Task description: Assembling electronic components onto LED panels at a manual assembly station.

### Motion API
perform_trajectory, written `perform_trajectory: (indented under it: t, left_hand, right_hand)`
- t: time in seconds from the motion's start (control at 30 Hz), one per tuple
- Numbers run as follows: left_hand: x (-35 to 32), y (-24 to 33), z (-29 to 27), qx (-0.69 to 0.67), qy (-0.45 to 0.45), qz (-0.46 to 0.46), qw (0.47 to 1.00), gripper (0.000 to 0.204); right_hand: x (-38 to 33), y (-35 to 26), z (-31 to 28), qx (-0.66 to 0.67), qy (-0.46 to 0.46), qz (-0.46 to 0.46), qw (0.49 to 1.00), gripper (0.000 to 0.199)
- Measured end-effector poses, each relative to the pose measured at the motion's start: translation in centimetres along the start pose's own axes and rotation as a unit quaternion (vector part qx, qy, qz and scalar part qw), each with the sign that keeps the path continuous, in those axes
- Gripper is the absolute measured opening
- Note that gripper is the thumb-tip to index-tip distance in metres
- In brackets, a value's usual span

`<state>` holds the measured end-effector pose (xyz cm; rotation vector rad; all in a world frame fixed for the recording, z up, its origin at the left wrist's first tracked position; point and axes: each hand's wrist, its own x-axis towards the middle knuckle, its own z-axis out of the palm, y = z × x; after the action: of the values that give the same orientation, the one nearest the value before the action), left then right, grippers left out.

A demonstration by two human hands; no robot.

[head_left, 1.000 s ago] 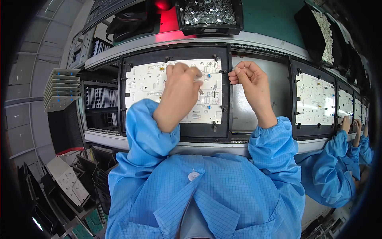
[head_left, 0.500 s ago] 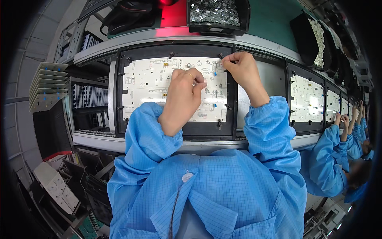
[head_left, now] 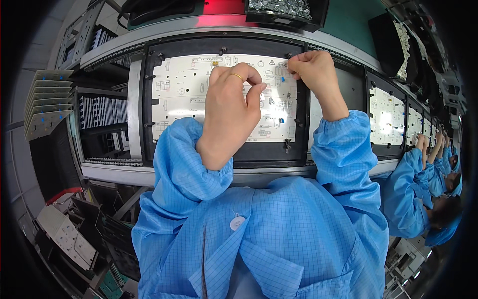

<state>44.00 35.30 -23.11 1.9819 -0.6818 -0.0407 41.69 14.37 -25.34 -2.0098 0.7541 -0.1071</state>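
Note:
A white circuit board (head_left: 174,107) with printed markings and small parts lies in a black frame (head_left: 269,158) on the conveyor. Over the board's middle hovers my left hand (head_left: 231,109), a ring on one finger, its thumb and fingertips pinched together; whatever they hold is too small or hidden. My right hand (head_left: 318,74) is closed at the board's far right corner, fingertips beside a black clip on the frame; I cannot make out anything in them. Blue components (head_left: 282,120) stand on the right part of the board. A yellow component (head_left: 214,64) sits near its far edge.
Beyond the rail stand a black bin (head_left: 286,12) of small metal pieces and another bin (head_left: 398,45) of pale parts. More framed boards (head_left: 387,117) continue along the line at right, where co-workers in blue sleeves (head_left: 406,199) work. Stacked boards (head_left: 47,102) stand at left.
The whole view has shifted, so the board and bins appear higher in the picture. Both hands stay pinched over nearly the same spots on the board.

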Motion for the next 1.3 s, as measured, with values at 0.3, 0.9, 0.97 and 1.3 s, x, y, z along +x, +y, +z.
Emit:
perform_trajectory:
  t: [0.3,0.9,0.97,1.3]
  left_hand:
    - [0.0,-0.7,-0.3,0.016,0.025,0.029,0.999,0.008]
    - [-0.1,-1.4,-1.1,0.028,0.023,0.028,0.999,0.008]
    - [-0.2,-1.4,-1.3,0.027,0.014,0.020,0.999,0.008]
    - [0.6,-2.0,-1.6,0.035,0.033,0.036,0.998,0.014]
  right_hand:
    - [-0.3,-0.2,0.1,-0.030,0.019,0.007,0.999,0.017]
    - [-0.6,-1.2,0.6,-0.129,0.040,-0.012,0.991,0.019]
    - [-0.8,-1.2,0.9,-0.155,0.057,-0.025,0.986,0.019]
    - [-0.7,-2.2,1.5,-0.173,0.097,-0.010,0.980,0.019]
